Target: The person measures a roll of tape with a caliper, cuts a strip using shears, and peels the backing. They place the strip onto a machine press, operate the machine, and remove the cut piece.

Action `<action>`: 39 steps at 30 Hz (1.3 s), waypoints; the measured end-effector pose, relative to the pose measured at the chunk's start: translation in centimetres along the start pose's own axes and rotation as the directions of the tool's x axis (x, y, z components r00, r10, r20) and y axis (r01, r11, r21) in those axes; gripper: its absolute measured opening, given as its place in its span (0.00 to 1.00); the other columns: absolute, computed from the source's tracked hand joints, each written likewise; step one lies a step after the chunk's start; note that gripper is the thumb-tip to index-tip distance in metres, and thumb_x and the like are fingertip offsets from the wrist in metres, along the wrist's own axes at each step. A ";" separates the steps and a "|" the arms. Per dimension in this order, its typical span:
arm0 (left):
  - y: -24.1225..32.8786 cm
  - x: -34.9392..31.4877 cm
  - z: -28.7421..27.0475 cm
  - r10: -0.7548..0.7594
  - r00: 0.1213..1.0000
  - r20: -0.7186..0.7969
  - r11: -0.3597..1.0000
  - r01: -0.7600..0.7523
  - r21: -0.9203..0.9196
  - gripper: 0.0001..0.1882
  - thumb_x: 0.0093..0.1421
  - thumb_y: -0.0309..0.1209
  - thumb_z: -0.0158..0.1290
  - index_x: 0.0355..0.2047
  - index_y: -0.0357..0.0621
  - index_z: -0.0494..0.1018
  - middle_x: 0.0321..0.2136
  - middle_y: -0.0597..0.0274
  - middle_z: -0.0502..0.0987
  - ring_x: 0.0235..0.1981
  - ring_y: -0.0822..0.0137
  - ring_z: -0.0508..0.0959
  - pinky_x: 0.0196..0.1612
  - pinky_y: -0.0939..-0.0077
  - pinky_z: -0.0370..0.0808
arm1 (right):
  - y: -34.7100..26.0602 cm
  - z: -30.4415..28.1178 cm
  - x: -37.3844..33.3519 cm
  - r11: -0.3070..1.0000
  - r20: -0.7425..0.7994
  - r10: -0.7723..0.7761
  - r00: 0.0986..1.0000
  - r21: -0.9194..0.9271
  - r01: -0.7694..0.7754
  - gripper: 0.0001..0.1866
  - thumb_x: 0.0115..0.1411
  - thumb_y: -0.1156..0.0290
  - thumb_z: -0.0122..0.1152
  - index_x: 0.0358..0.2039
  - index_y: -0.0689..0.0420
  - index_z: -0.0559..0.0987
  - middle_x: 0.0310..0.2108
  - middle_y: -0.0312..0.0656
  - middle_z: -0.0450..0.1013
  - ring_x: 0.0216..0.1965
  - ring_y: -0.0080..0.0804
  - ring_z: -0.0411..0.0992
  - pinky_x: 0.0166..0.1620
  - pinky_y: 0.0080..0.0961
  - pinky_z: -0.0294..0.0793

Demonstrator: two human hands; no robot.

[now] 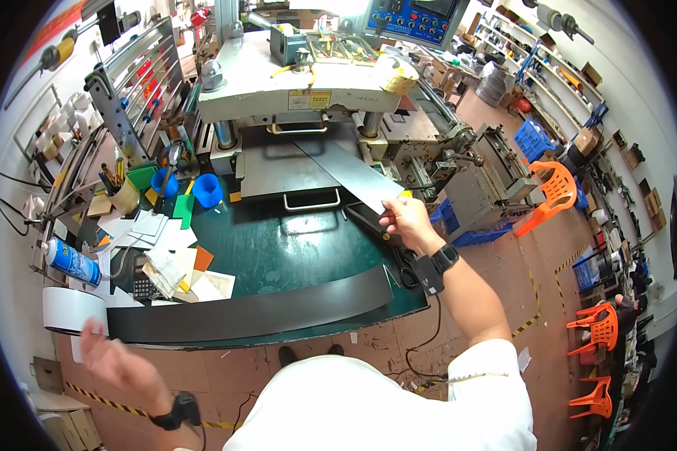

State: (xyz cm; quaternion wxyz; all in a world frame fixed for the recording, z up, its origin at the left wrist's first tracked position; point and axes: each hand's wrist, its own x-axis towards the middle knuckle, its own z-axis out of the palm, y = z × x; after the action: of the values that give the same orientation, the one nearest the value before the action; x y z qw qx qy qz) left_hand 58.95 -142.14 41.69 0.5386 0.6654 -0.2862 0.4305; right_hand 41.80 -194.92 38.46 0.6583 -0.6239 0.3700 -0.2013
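At the right front of the machine, my right hand (408, 224) pinches the near end of a long grey strip (353, 178). The strip slants away to the left, and its far end reaches over the metal plate (286, 167) under the press head. Low on the left, my left hand (120, 364) is slightly blurred, fingers apart and holding nothing that I can see. Beside its fingertips stands a roll of white-faced strip (74, 310). From the roll, a dark strip (263, 314) runs along the bench's front edge, its free end curling up at the right.
On the green bench (278, 248) lie loose papers (154, 233), a calculator (144, 278), blue cups (207, 191), a blue spray can (71, 261) and black-handled scissors (405, 272). The press head (293, 75) overhangs the back. Orange chairs (553, 197) stand at the right.
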 end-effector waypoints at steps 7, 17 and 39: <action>7.7 -3.6 11.7 -0.185 0.223 0.957 0.456 0.882 -0.118 0.19 0.68 0.26 0.50 0.57 0.36 0.67 0.40 0.58 0.79 0.43 0.69 0.79 0.50 0.73 0.76 | 0.5 -0.6 -9.3 0.978 0.260 -0.045 0.965 0.207 -0.010 0.13 0.70 0.63 0.56 0.34 0.59 0.78 0.27 0.37 0.77 0.24 0.22 0.76 0.23 0.17 0.74; 15.5 -11.6 23.3 0.077 -0.187 0.979 -0.316 0.927 0.202 0.19 0.71 0.44 0.50 0.43 0.38 0.76 0.33 0.57 0.79 0.36 0.64 0.80 0.41 0.73 0.76 | -0.2 -1.6 -15.1 0.998 0.477 0.025 0.879 0.033 -0.046 0.14 0.69 0.62 0.58 0.33 0.59 0.78 0.27 0.41 0.77 0.24 0.28 0.77 0.24 0.21 0.75; 17.1 -12.3 22.2 -0.430 -0.126 0.894 -0.204 0.978 0.040 0.14 0.66 0.40 0.60 0.37 0.40 0.80 0.32 0.61 0.80 0.36 0.66 0.80 0.39 0.73 0.74 | 0.0 -10.5 -11.4 0.653 0.452 0.153 0.879 -0.714 0.253 0.10 0.60 0.74 0.60 0.42 0.64 0.78 0.37 0.45 0.79 0.36 0.36 0.79 0.38 0.32 0.78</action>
State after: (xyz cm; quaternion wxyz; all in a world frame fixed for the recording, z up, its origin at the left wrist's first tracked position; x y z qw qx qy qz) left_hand 44.65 -168.91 37.83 0.7370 0.4769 -0.0645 -0.4746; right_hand 26.69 -193.68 41.66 0.4019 -0.8796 0.2291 0.1112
